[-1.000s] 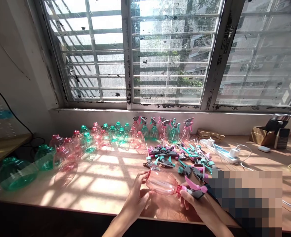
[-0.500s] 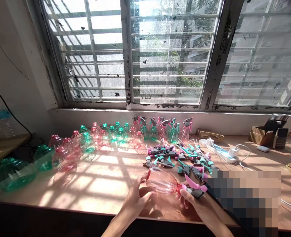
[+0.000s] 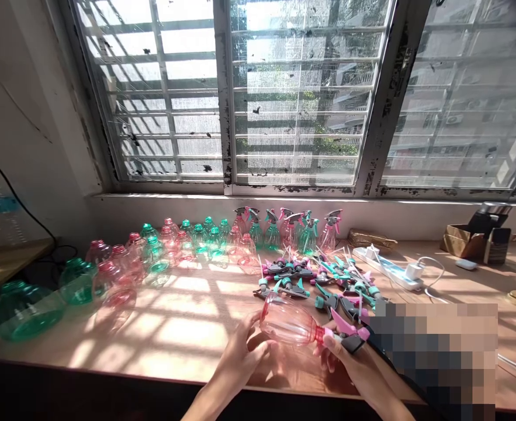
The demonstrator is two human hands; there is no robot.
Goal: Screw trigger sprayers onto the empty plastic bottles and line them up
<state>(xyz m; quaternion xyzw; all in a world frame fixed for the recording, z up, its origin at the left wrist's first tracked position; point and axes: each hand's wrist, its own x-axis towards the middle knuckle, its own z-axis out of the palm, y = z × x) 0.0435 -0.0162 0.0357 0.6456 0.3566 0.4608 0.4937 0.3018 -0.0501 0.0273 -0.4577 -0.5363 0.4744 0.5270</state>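
A clear pink spray bottle lies sideways between my hands, just above the wooden table's front edge. My left hand cups its round base with the fingers curled against it. My right hand is closed on the pink and grey trigger head seated at the bottle's neck. A heap of loose pink and teal trigger heads with white dip tubes lies on the table just behind the bottle.
Several empty pink and green bottles stand at the left and back. A row of bottles fitted with sprayers lines the wall under the window. A white power strip, cable and small boxes sit at the right.
The bottle and both hands stay in almost the same place; my right hand has shifted slightly on the trigger head at the neck.
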